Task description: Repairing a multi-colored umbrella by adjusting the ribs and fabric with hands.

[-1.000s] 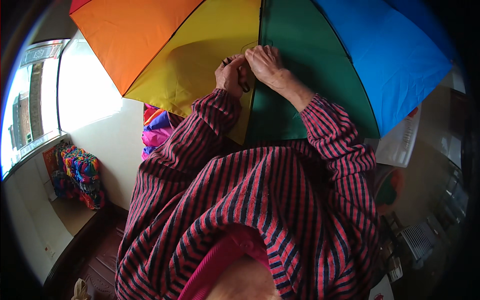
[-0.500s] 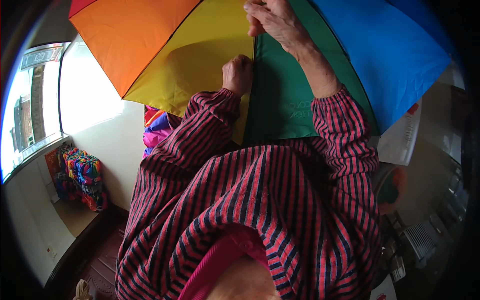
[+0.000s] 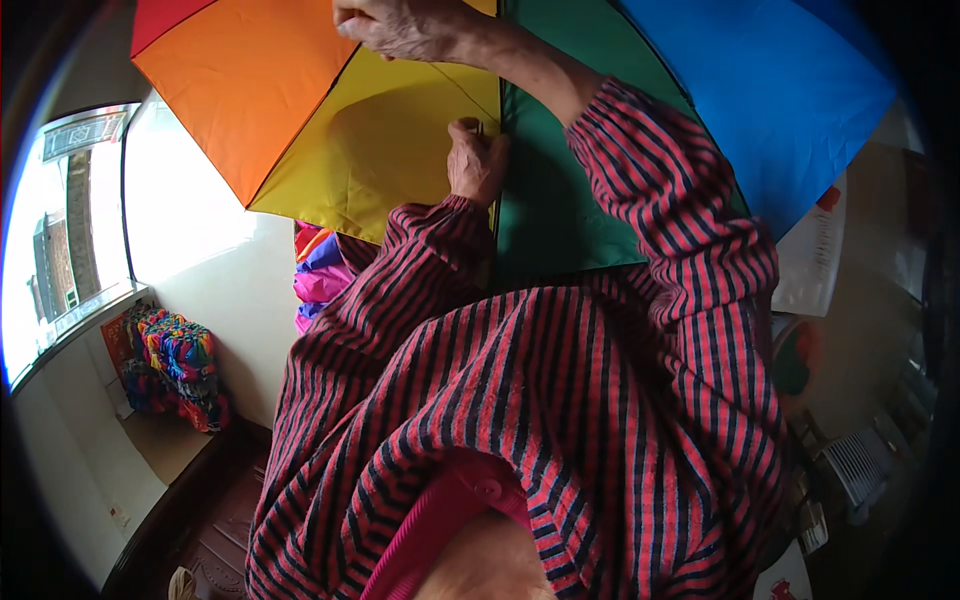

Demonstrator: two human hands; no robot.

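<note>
A rainbow umbrella (image 3: 600,190) spreads open before me, its red, orange, yellow, green and blue panels showing. My left hand (image 3: 476,162) is closed on the canopy where the yellow and green panels meet, thumb and fingers pinched together. Farther out, my right hand (image 3: 410,28) reaches across to the left over the yellow panel, near the orange one. Its fingers are curled together, and what they hold is too small to make out. A thin thread-like line (image 3: 460,90) crosses the yellow cloth between the two hands.
Crumpled orange, purple and pink cloth (image 3: 322,270) lies beyond my left sleeve. A multicoloured bundle (image 3: 180,355) sits beneath the bright window (image 3: 75,230) at the left. A white plastic piece (image 3: 812,255) stands at the right, with a ribbed grey object (image 3: 856,466) lower down.
My right hand has swung left from the green-yellow seam to over the yellow and orange panels. My left hand stays at the seam with its wrist turned slightly.
</note>
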